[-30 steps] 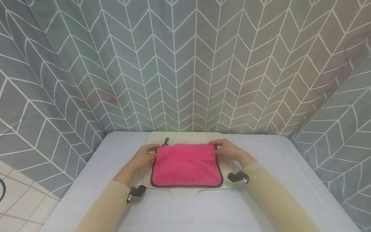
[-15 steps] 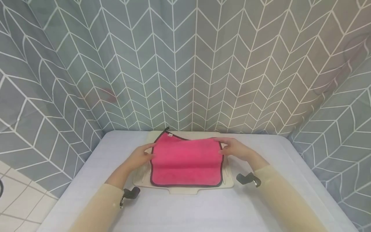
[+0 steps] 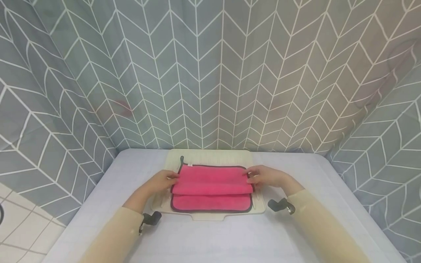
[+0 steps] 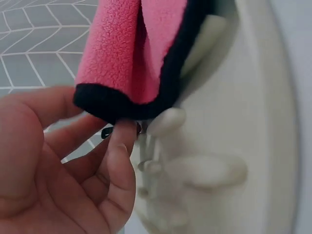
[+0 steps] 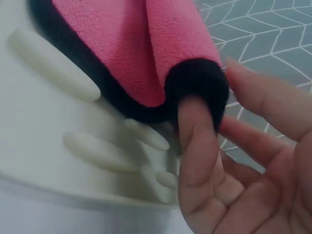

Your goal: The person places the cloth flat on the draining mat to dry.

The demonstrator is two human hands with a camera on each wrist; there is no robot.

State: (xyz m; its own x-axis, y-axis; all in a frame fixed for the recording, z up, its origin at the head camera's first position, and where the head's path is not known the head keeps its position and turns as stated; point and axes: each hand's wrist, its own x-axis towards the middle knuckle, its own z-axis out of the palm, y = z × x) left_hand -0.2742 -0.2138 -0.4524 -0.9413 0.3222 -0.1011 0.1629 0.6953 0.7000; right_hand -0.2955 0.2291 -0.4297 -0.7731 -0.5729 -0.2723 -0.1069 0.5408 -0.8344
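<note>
A pink towel (image 3: 212,177) with dark edging lies over a cream plastic board (image 3: 210,157). Across its width runs a raised fold, in front of which a lower layer shows. A dark hanging loop sticks out at the far left corner, beside a small white tag. My left hand (image 3: 164,179) pinches the left edge at the fold; in the left wrist view its fingers (image 4: 122,151) are at the dark edging. On the opposite side my right hand (image 3: 268,176) grips the right edge, one finger (image 5: 197,131) against the edging in the right wrist view.
Long rounded bumps (image 5: 53,66) rise from the board, which has a tab at its front. Under it is a table with a white cover (image 3: 210,241). A grey chevron curtain (image 3: 210,73) hangs behind and at both sides. White floor tiles (image 3: 19,226) show at lower left.
The towel's far part has been lifted, then lowered, and a fold now hangs toward the front. Both hands have spread slightly apart and come down nearer with it.
</note>
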